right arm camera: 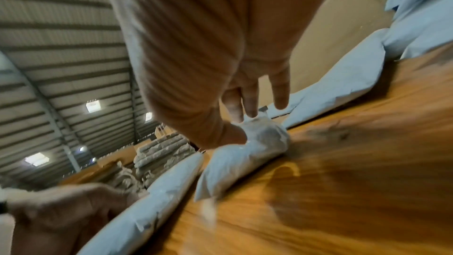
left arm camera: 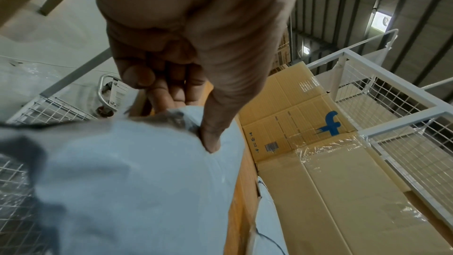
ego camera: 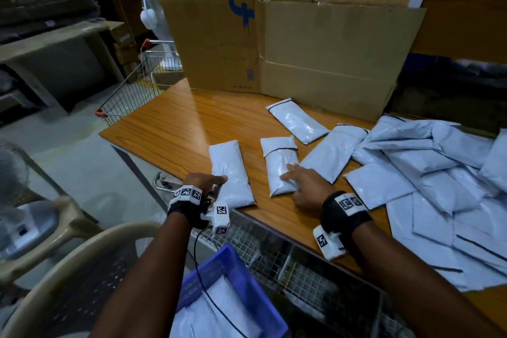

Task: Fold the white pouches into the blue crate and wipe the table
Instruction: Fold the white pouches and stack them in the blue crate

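Warehouse shelving and a flattened cardboard box (ego camera: 288, 44) back the wooden counter (ego camera: 175, 121). On it, the left hand (ego camera: 204, 180) pinches a folded white pouch (ego camera: 229, 170) at its near end, thumb on top. The right hand (ego camera: 307, 182) rests straight fingers (ego camera: 288, 169) on a second folded pouch (ego camera: 279, 162). Glossy unfolded pouches (ego camera: 439, 186) pile at right; the blue crate (ego camera: 233, 277) sits below the counter's edge.

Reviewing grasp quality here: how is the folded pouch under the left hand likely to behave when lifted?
Probably floppy: the folded pouch dents under the left hand's thumb in the wrist view. Likely light, being thin film like the loose pile. Its glossy surface may be slippery, and the fold could spring open unless pinched.
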The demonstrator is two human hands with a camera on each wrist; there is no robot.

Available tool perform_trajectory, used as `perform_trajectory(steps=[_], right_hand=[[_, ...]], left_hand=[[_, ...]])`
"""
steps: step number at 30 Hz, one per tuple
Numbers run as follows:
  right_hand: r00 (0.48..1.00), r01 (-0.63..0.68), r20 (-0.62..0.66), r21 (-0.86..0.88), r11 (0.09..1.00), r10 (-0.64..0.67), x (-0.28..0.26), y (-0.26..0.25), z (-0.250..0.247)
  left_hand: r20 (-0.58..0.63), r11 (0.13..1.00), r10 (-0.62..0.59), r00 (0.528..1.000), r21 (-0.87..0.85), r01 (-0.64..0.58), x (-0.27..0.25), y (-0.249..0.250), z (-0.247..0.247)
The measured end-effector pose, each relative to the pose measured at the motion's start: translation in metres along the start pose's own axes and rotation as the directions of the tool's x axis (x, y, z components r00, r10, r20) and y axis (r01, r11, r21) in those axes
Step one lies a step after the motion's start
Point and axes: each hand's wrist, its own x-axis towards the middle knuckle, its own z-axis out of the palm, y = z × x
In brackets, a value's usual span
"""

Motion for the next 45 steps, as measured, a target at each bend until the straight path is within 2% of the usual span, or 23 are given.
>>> perform_trajectory(steps=[1,3,4,5,9,13,18,21,24,26,29,31,33,36,37,39,41,42,45], right_hand=[[0.995,-0.036,-0.093,0.076,0.996,0.043,-0.002,-0.003,-0.003],[0.945,-0.075,-0.297,0.211,0.975,0.137,0.005,-0.006,-0.012],[0.921,-0.105,-0.346,0.226,0.968,0.181,0.013,-0.007,-0.015],[0.913,-0.158,-0.339,0.223,0.962,0.228,0.021,-0.009,-0.018],[0.902,-0.394,-0.117,0.167,0.904,0.415,0.051,-0.010,-0.009],[0.875,-0.449,-0.096,0.205,0.870,0.475,0.061,-0.022,0.006],[0.885,-0.447,-0.017,0.242,0.861,0.464,0.056,-0.036,0.022],[0.924,-0.350,-0.037,0.324,0.879,0.381,0.045,-0.056,0.030],[0.964,-0.235,-0.025,0.392,0.889,0.266,0.029,-0.087,0.047],[0.981,-0.184,0.012,0.387,0.904,0.194,0.013,-0.110,0.063],[0.988,-0.129,0.123,0.376,0.918,0.089,-0.016,-0.144,0.091],[0.971,-0.129,0.236,0.352,0.927,0.045,-0.031,-0.156,0.123],[0.931,-0.193,0.354,0.271,0.943,0.089,-0.040,-0.159,0.164],[0.852,-0.269,0.480,0.057,0.961,0.210,-0.051,-0.149,0.220],[0.832,-0.276,0.500,0.000,0.961,0.239,-0.055,-0.144,0.235],[0.793,-0.287,0.536,-0.092,0.953,0.291,-0.058,-0.132,0.264],[0.761,-0.311,0.547,-0.165,0.936,0.349,-0.057,-0.120,0.291],[0.749,-0.324,0.546,-0.191,0.926,0.375,-0.053,-0.112,0.305],[0.721,-0.336,0.559,-0.236,0.912,0.410,-0.043,-0.089,0.346]], left_hand=[[0.003,1.000,-0.001,1.000,-0.007,0.001,-0.004,-0.004,-0.003],[-0.009,1.000,0.012,1.000,-0.024,-0.012,-0.009,-0.009,-0.006],[-0.022,1.000,0.012,1.000,-0.028,-0.013,-0.011,-0.010,-0.006],[-0.033,0.999,0.011,0.999,-0.034,-0.013,-0.013,-0.010,-0.005],[-0.056,1.000,0.011,0.998,-0.022,-0.012,-0.020,-0.013,0.000],[-0.040,0.999,0.017,0.999,-0.046,-0.018,-0.012,-0.035,0.008],[0.068,0.991,0.011,0.998,-0.131,-0.002,-0.017,-0.050,0.005],[0.066,0.984,0.043,0.997,-0.175,-0.031,-0.012,-0.073,-0.008],[0.106,0.945,0.082,0.991,-0.325,-0.044,-0.052,-0.098,-0.031],[0.182,0.929,0.086,0.979,-0.370,-0.013,-0.069,-0.133,-0.049],[0.212,0.932,-0.003,0.977,-0.353,0.079,-0.067,-0.214,-0.071],[0.269,0.910,-0.051,0.962,-0.385,0.156,-0.075,-0.267,-0.079],[0.276,0.903,-0.114,0.954,-0.372,0.216,-0.092,-0.301,-0.083],[0.302,0.927,-0.250,0.920,-0.201,0.318,-0.105,-0.350,-0.077],[0.272,0.932,-0.303,0.913,-0.115,0.343,-0.101,-0.365,-0.074],[0.173,0.911,-0.406,0.897,0.162,0.380,-0.099,-0.379,-0.065],[0.183,0.848,-0.444,0.877,0.401,0.345,-0.097,-0.381,-0.051],[0.198,0.839,-0.420,0.886,0.457,0.296,-0.092,-0.383,-0.043],[0.225,0.814,-0.436,0.871,0.513,0.274,-0.068,-0.398,-0.020]])
